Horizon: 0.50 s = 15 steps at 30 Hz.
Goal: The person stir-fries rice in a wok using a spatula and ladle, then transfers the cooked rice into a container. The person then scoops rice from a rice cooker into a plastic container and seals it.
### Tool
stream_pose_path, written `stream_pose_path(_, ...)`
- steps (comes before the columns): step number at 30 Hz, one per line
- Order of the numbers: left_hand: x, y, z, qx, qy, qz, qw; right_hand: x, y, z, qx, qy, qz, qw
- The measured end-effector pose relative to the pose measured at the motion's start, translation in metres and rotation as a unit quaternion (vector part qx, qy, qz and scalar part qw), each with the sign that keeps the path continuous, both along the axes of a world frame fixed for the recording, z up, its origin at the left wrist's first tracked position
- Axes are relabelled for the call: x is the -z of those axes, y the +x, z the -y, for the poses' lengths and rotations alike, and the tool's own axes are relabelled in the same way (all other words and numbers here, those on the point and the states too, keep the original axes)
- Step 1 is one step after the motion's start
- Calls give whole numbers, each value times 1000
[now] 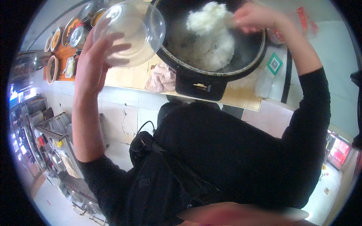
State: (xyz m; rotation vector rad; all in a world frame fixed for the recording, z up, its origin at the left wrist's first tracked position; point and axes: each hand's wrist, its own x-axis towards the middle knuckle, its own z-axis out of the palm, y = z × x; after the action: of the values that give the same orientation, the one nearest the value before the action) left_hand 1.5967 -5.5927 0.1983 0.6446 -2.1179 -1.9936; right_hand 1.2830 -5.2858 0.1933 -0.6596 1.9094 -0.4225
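Blurring hides what, if anything, your curled right hand (252, 19) grips beside the rice (217, 47); the cooker (215, 77)'s far side is cut off. Your spread left hand (97, 56) holds a clear bowl (145, 32).

Left hand (94, 56) left of the cooker (222, 78), fingers spread in grip; right hand (252, 19) above its right side, fingers curled.

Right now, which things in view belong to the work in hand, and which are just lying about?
In use:
clear plastic container, in the left hand
white rice, by the blurred right hand
black pot, holding the rice

Apparently just lying about:
crumpled pinkish cloth
green-and-white card
round tan-rimmed bowl
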Motion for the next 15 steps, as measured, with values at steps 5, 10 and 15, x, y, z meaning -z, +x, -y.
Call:
stream_pose_path(5, -3, -76, -34, 73, -67, 69, 993, -92, 12, -19, -48, -15, -116, 992)
stream_pose_path(10, 21, -132, -99, 102, 211, -1, 972, -81, 72, -14, -123, -121, -519, 837)
stream_pose_path(15, 34, -133, -107, 42, 251, -43, 966, -44, 100, -15, -142, -126, -660, 727)
